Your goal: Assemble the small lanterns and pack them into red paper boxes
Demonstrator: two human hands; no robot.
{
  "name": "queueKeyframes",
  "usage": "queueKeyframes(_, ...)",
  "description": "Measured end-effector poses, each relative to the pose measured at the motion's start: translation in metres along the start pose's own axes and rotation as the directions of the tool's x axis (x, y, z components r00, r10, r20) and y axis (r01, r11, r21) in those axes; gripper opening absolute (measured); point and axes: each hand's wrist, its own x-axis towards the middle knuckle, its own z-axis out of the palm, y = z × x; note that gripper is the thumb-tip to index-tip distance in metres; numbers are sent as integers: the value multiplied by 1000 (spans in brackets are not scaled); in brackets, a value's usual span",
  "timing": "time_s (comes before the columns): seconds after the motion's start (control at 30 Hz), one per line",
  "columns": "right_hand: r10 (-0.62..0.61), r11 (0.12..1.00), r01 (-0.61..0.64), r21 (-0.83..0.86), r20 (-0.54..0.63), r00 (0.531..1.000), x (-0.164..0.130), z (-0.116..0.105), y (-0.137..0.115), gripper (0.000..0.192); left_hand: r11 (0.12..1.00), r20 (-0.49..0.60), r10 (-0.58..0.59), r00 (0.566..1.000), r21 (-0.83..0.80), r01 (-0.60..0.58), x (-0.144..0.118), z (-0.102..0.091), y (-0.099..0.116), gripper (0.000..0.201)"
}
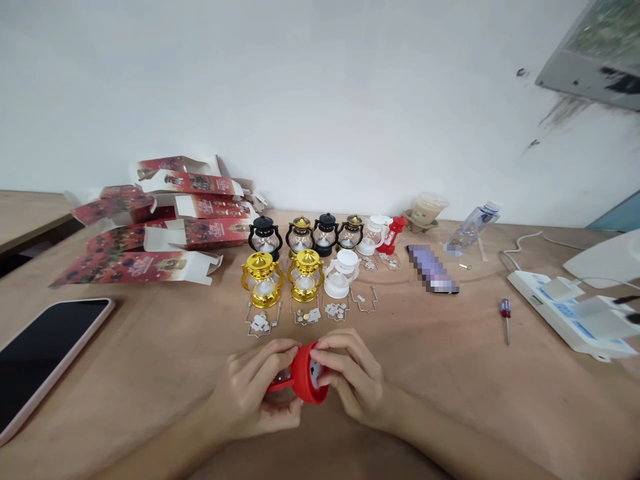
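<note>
Two hands grip one small red plastic lantern (305,375) on its side: left hand (253,393) pinches its body, right hand (350,380) fingers press its round base. Judging by this, the base is being worked on; turning it next calls for a steady grip. Beyond the lantern stand gold lanterns (283,277), with a red-handled screwdriver (507,317) to its right.

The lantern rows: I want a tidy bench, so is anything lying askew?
Yes. At the back row's right end, a red lantern lies tipped over while the others stand upright. Both hands hold another red lantern sideways.
</note>
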Motion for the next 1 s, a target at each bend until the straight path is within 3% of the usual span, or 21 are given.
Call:
queueKeyframes(0.37,-26,991,22,-135,-25,999,0,5,-7,42,995,-46,-21,999,93,25,2,0,6,23)
queueKeyframes(0.47,-21,987,17,-159,-25,999,-4,6,-3,44,993,-36,-44,998,104,48,3,0,8,22)
queueKeyframes(0.73,-82,993,71,-96,-122,989,-6,6,8,27,996,-38,-59,998,63,62,4,1,8,23)
queueKeyframes(0.83,-64,979,27,-202,-181,981,-6,-5,26,25,997,-77,-54,996,44,58,2,2,3,25)
queueKeyframes(0.93,48,862,-113,-494,-142,989,-8,-24,58,26,996,-110,-74,991,36,78,0,3,-3,25)
queueKeyframes(1.0,207,690,-226,-687,-112,972,-9,-36,80,27,995,-101,-92,991,20,94,0,2,-5,25)
